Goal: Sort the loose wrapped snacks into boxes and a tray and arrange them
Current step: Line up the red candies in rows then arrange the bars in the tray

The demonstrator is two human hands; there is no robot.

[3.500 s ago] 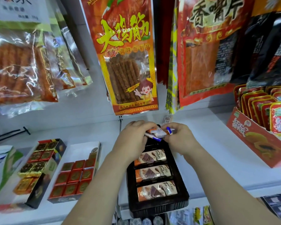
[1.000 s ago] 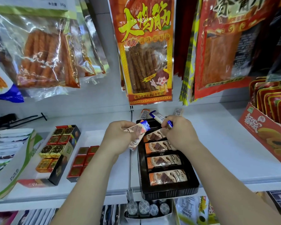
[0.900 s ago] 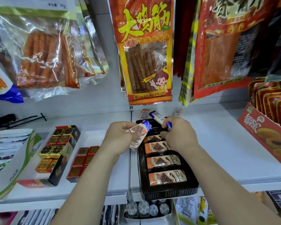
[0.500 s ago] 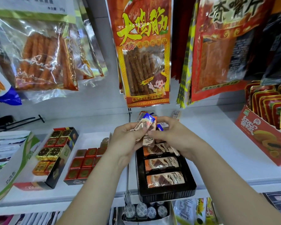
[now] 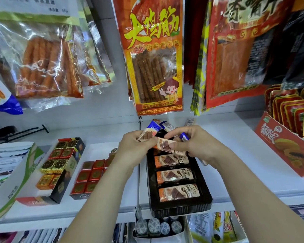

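Black plastic tray (image 5: 181, 207) sits at the front edge of the white shelf (image 5: 235, 172), long side running away from the camera. Three wrapped chocolate bars lie flat across it, one behind the other: near bar (image 5: 179, 192), middle bar (image 5: 175, 175), far bar (image 5: 171, 159).

Both hands are over the tray's far end.
- Left hand (image 5: 133, 148): fingers curled, gripping a blue-ended bar (image 5: 148, 133) that sticks up and away. Thumb tip touches the end of the orange-brown bar.
- Right hand (image 5: 197, 146): thumb and forefinger pinch the orange-brown bar (image 5: 167, 148), which is tilted and held just above the far bar. A second blue-tipped wrapper (image 5: 183, 136) shows at its fingers; can't tell how that one is held.

Loose wrapped snack (image 5: 166, 126) is visible just behind the hands.

Left of the tray: red-foil box (image 5: 89, 176), beside it a mixed-foil box (image 5: 60, 160) with gold, red and orange squares. Red display carton (image 5: 284, 146) is well off to the right. Hanging snack bag (image 5: 154, 58) is above the hands on the back wall.
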